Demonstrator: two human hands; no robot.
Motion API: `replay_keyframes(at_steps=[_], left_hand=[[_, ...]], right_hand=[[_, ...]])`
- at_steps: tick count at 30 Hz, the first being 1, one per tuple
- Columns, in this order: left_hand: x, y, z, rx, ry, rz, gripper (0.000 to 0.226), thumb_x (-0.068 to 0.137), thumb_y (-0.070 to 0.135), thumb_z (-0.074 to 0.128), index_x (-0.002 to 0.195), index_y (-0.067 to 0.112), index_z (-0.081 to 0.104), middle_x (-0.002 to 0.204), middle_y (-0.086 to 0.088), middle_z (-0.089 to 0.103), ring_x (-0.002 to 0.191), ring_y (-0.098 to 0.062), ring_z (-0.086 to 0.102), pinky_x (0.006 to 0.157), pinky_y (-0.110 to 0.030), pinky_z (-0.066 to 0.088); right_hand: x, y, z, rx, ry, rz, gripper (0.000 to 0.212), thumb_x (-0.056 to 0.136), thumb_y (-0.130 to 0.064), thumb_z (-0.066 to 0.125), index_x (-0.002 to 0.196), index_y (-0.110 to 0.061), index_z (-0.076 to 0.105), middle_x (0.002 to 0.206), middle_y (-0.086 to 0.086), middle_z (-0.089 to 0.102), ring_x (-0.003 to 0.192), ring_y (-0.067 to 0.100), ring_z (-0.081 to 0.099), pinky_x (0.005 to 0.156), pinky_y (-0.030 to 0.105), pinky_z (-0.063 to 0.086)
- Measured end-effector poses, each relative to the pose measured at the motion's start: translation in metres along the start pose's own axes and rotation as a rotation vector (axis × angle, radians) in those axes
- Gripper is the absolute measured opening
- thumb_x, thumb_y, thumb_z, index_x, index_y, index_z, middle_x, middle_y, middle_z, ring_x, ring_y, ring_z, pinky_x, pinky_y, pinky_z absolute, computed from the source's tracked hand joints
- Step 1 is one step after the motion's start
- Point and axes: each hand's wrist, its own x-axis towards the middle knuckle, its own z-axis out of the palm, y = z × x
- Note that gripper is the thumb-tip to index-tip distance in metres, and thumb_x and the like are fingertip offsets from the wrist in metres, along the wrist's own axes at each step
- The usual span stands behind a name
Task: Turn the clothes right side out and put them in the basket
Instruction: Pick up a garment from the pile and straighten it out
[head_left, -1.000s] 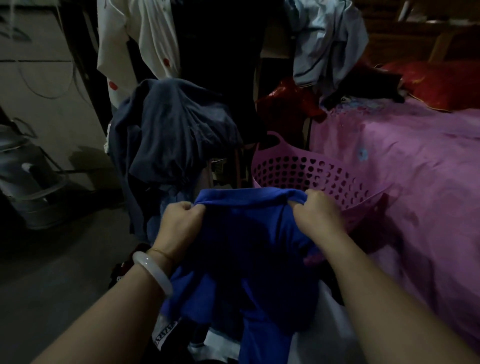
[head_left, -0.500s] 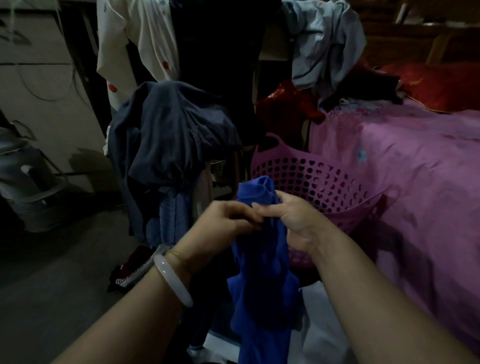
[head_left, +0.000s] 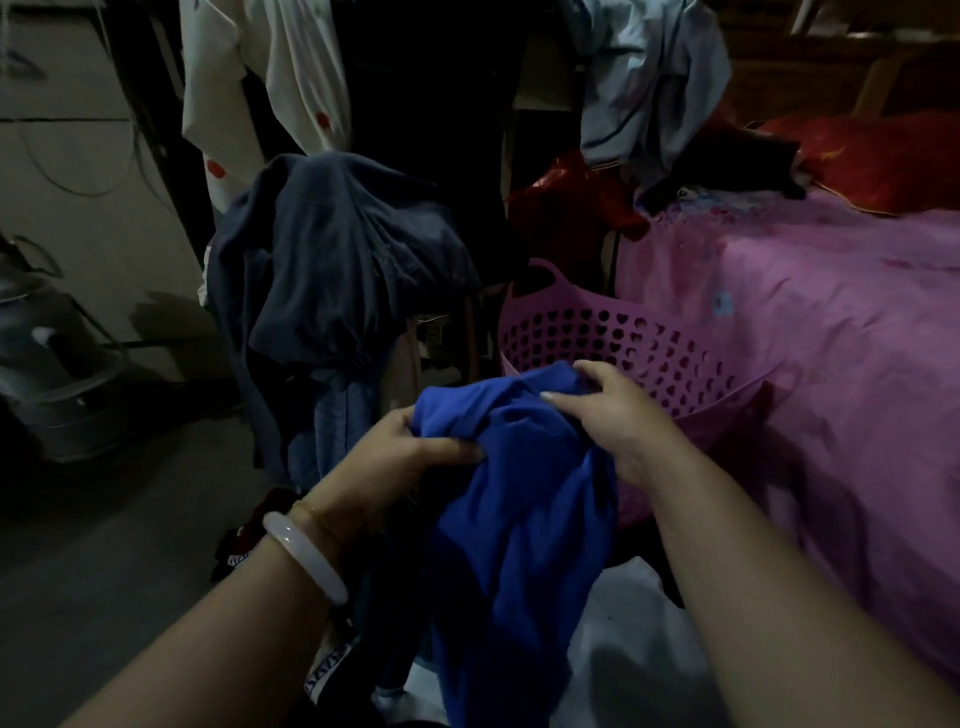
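grip: left hand (head_left: 400, 457) and right hand (head_left: 618, 415) both have fingers curled into the bunched top of the blue garment (head_left: 519, 493) | why: gathered up like that, I'd guess to bundle it for the drop | where: centre frame, rest hanging below the hands; pink basket (head_left: 649, 332) just behind, upper right of them

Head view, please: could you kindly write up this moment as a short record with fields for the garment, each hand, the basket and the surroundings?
garment: bright blue fabric garment, bunched, hanging between both hands
left hand: left hand grips the garment's left side; white bangle on the wrist
right hand: right hand grips the garment's top edge
basket: pink perforated plastic basket, behind the garment, beside the pink bedspread
surroundings: dark navy cloth draped to the left
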Motion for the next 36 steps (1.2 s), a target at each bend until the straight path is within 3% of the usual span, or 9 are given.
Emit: replay_keyframes(at_steps=[4, 8, 13, 19, 25, 28, 31, 34, 36], left_hand=[[0.001, 0.011, 0.013, -0.059, 0.003, 0.063, 0.029, 0.066, 0.01, 0.076, 0.094, 0.017, 0.074, 0.099, -0.007, 0.076, 0.09, -0.02, 0.073, 0.069, -0.023, 0.057], [0.004, 0.015, 0.022, -0.082, -0.002, 0.028, 0.016, 0.085, 0.012, 0.066, 0.1, 0.007, 0.07, 0.097, -0.012, 0.075, 0.087, -0.023, 0.073, 0.067, -0.027, 0.057], [0.012, 0.006, 0.012, 0.029, 0.164, 0.061, 0.035, 0.078, -0.008, 0.068, 0.106, 0.011, 0.064, 0.1, -0.01, 0.069, 0.088, -0.019, 0.069, 0.07, -0.024, 0.057], [0.004, -0.035, 0.001, 0.665, -0.222, -0.336, 0.073, 0.067, -0.001, 0.077, 0.128, 0.025, 0.048, 0.126, 0.004, 0.06, 0.113, -0.014, 0.058, 0.096, -0.029, 0.051], [0.003, -0.052, 0.03, 0.955, 0.403, 0.073, 0.015, 0.071, 0.011, 0.057, 0.085, 0.016, 0.057, 0.091, -0.005, 0.069, 0.086, -0.028, 0.065, 0.066, -0.034, 0.05], [-0.003, -0.044, 0.024, 1.203, 0.623, 0.369, 0.024, 0.067, 0.009, 0.061, 0.079, 0.025, 0.046, 0.08, -0.002, 0.066, 0.074, -0.031, 0.064, 0.055, -0.03, 0.036], [-0.007, -0.055, 0.034, 1.29, 0.325, 0.45, 0.03, 0.074, 0.029, 0.065, 0.1, 0.023, 0.053, 0.099, -0.001, 0.067, 0.089, -0.029, 0.064, 0.065, -0.034, 0.044], [-0.006, -0.082, 0.05, 1.234, -0.254, 0.109, 0.062, 0.071, 0.046, 0.073, 0.121, 0.022, 0.046, 0.12, 0.001, 0.055, 0.109, -0.019, 0.056, 0.089, -0.029, 0.046], [0.001, -0.09, 0.05, 0.979, -0.204, 0.016, 0.062, 0.069, 0.035, 0.08, 0.12, 0.016, 0.052, 0.117, 0.001, 0.057, 0.107, -0.014, 0.056, 0.096, -0.028, 0.046]], right_hand=[[-0.01, -0.011, 0.005, -0.095, -0.243, -0.154, 0.099, 0.063, -0.062, 0.078, 0.147, -0.038, 0.03, 0.152, 0.0, 0.038, 0.129, 0.017, 0.045, 0.091, 0.026, 0.042], [-0.022, -0.01, 0.029, -0.07, -0.632, -0.214, 0.055, 0.07, -0.021, 0.084, 0.12, -0.031, 0.064, 0.115, 0.0, 0.072, 0.106, 0.015, 0.068, 0.094, 0.032, 0.053], [-0.008, 0.0, 0.027, 0.059, -0.136, -0.02, 0.017, 0.079, -0.006, 0.075, 0.095, -0.005, 0.071, 0.093, 0.014, 0.074, 0.086, 0.028, 0.071, 0.081, 0.041, 0.059], [0.001, -0.013, 0.017, 0.328, 0.13, -0.011, 0.016, 0.085, -0.015, 0.073, 0.097, -0.006, 0.067, 0.09, 0.013, 0.071, 0.079, 0.028, 0.07, 0.071, 0.038, 0.059], [0.005, -0.012, 0.015, 0.282, 0.282, -0.123, 0.011, 0.086, -0.013, 0.071, 0.095, -0.015, 0.065, 0.091, 0.006, 0.069, 0.085, 0.024, 0.067, 0.077, 0.039, 0.057], [0.009, -0.005, 0.005, 0.29, 0.38, -0.145, 0.01, 0.087, -0.014, 0.069, 0.094, -0.02, 0.063, 0.094, 0.002, 0.069, 0.087, 0.021, 0.066, 0.08, 0.038, 0.055], [0.014, 0.003, 0.004, 0.512, 0.388, -0.002, 0.013, 0.087, -0.015, 0.07, 0.099, -0.012, 0.066, 0.098, 0.007, 0.07, 0.091, 0.027, 0.068, 0.085, 0.044, 0.057], [0.02, 0.006, 0.008, 0.668, 0.342, 0.156, 0.03, 0.086, -0.021, 0.072, 0.112, -0.006, 0.065, 0.106, 0.009, 0.069, 0.093, 0.031, 0.069, 0.087, 0.049, 0.056], [0.021, 0.007, 0.009, 0.743, 0.295, 0.228, 0.026, 0.087, -0.023, 0.071, 0.107, -0.007, 0.066, 0.105, 0.01, 0.07, 0.09, 0.033, 0.069, 0.085, 0.051, 0.056]])
